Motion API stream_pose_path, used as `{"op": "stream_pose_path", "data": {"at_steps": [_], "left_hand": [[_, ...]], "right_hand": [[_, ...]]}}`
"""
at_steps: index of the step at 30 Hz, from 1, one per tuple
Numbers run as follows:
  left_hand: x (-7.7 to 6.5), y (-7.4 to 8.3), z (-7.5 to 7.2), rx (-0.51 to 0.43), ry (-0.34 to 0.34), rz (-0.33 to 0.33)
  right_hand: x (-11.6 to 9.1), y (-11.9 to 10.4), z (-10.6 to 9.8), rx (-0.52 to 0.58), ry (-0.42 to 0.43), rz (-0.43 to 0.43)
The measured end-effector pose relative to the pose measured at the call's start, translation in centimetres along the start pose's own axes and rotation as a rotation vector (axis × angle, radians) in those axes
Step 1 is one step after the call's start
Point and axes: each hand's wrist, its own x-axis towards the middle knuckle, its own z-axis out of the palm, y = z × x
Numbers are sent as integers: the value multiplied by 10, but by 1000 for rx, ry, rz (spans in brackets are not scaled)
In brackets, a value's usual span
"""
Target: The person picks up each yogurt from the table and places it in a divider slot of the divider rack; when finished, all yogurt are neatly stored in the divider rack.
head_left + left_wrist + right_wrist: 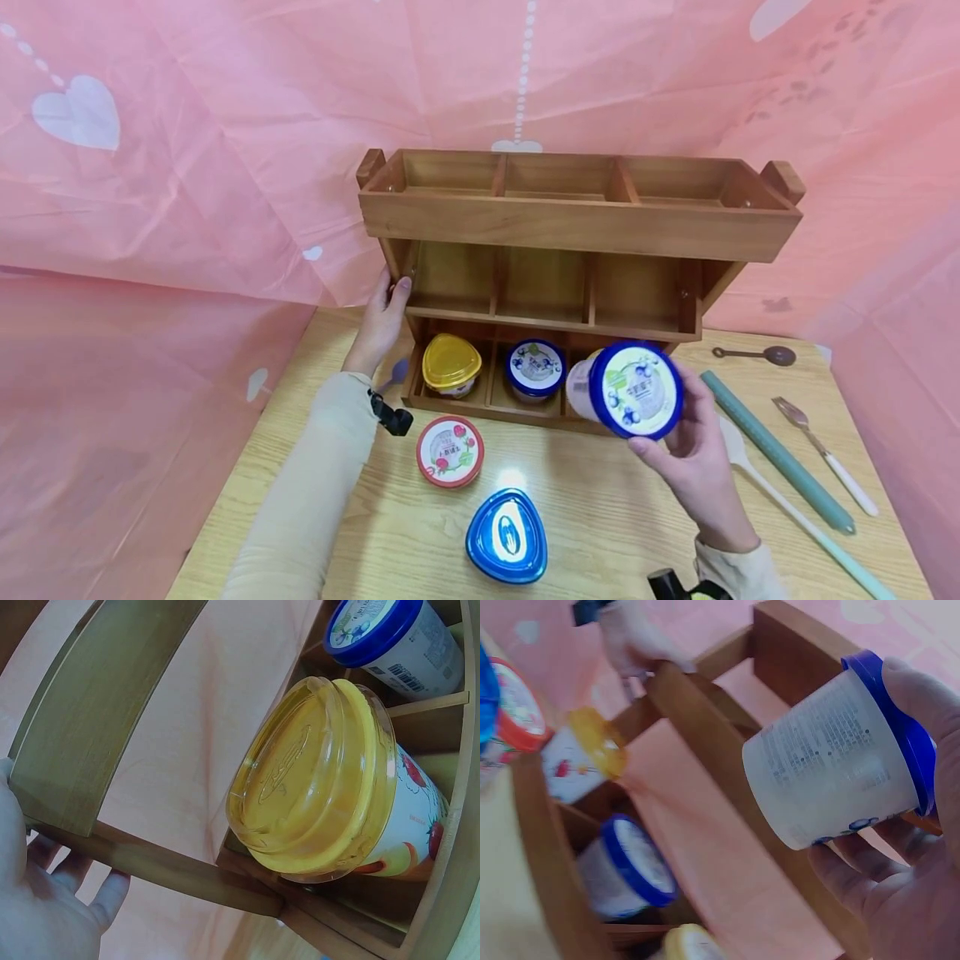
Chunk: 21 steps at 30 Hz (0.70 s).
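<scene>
My right hand point(701, 458) holds a white tub with a blue lid point(641, 390), tilted, in front of the right end of a three-tier wooden rack point(577, 225). In the right wrist view its fingers and thumb are around the tub point(825, 765). My left hand point(384, 321) grips the rack's left side at the middle tier. In the bottom tier, a yellow-lidded cup point(452, 364) sits in the left compartment and another blue-lidded tub point(536, 368) in the middle one. A yellow-lidded tub point(694, 945) on the right is mostly hidden.
A red-lidded tub point(450, 452) and a blue triangular-lidded container point(507, 537) stand on the table before the rack. To the right lie a dark spoon point(780, 356), a fork point(825, 454), a green stick point(780, 454) and a long pale spoon point(795, 517). Pink cloth point(225, 208) hangs behind.
</scene>
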Motion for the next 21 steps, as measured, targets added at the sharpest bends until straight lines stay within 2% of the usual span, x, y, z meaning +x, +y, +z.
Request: {"op": "stream_pose_path", "data": {"at_steps": [5,10,16,21], "left_hand": [[0,0,0,3,5,8],[0,1,0,3,9,11],[0,0,0,7,1,13],[10,-20,0,-10,10,20]], "right_hand": [[17,-18,-4,21,121,19],[36,-24,-6,18,175,-27],[57,-22,-9,-49,228,-13],[73,-17,-13,-46,237,-31]]}}
